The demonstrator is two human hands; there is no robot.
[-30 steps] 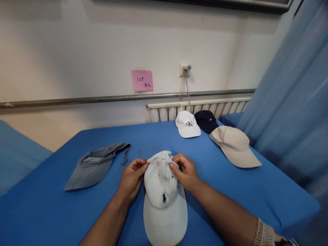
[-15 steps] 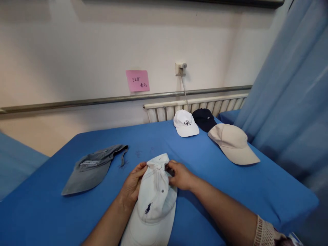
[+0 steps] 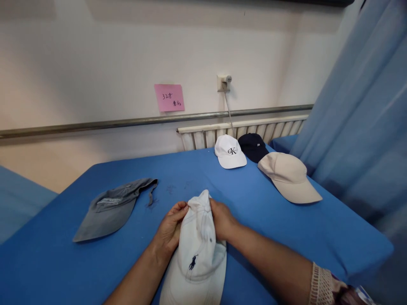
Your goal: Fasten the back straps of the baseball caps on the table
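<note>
A pale, whitish baseball cap (image 3: 197, 250) with a small dark horse-rider emblem lies on the blue-covered table, its brim toward me and its crown pinched narrow. My left hand (image 3: 171, 226) is closed on the left side of the crown, thumb and fingers at its fabric. On the other side my right hand (image 3: 222, 220) grips the crown; its fingertips are hidden behind the cloth. Left of my hands rests a grey cap (image 3: 111, 212) with a loose strap at its back.
Toward the back right sit a white cap (image 3: 229, 152) with black letters, a navy cap (image 3: 253, 147) and a beige cap (image 3: 288, 176). Behind the table (image 3: 178, 169) are a radiator (image 3: 200, 140), a metal rail (image 3: 127, 124) and a wall socket (image 3: 223, 83). A blue curtain (image 3: 356, 118) hangs at right.
The pale cap has shifted slightly right, its crown squeezed narrower. My right hand's fingers have gone from view behind the crown. The view has moved a little.
</note>
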